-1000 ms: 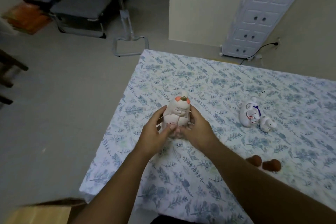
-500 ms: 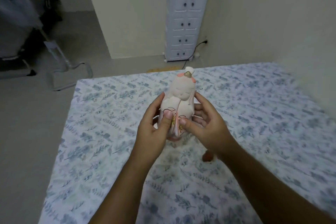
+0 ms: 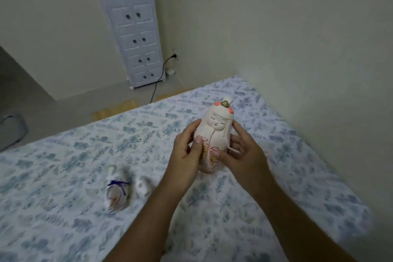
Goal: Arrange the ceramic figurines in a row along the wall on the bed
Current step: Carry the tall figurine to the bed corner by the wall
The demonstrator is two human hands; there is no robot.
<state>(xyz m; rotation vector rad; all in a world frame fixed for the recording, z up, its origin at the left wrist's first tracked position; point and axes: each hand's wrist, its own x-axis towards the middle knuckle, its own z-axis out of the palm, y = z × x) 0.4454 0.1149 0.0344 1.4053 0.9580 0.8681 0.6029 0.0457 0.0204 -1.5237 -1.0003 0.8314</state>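
Observation:
A white and pink ceramic doll figurine [image 3: 216,128] with a gold top ornament is held upright above the bed [image 3: 63,176], between both hands. My left hand [image 3: 187,155] grips its left side, thumb on the front. My right hand [image 3: 244,153] grips its right side, thumb low on the painted flowers. The doll's base hovers just over the floral sheet, some way from the wall [image 3: 297,49] on the right. A white figurine with a blue ribbon [image 3: 118,192] lies on the sheet to the left, with a small white figurine [image 3: 142,187] beside it, both blurred.
A tall white drawer cabinet [image 3: 136,27] stands against the far wall, with a black cable [image 3: 158,83] running from a socket to the floor. A grey object [image 3: 11,132] sits on the floor at the far left. The bed's far right corner meets the wall.
The view has swung to the right, and both hands have carried the doll toward the right wall. The two white figurines are back in view on the left; the brown pieces are out of view.

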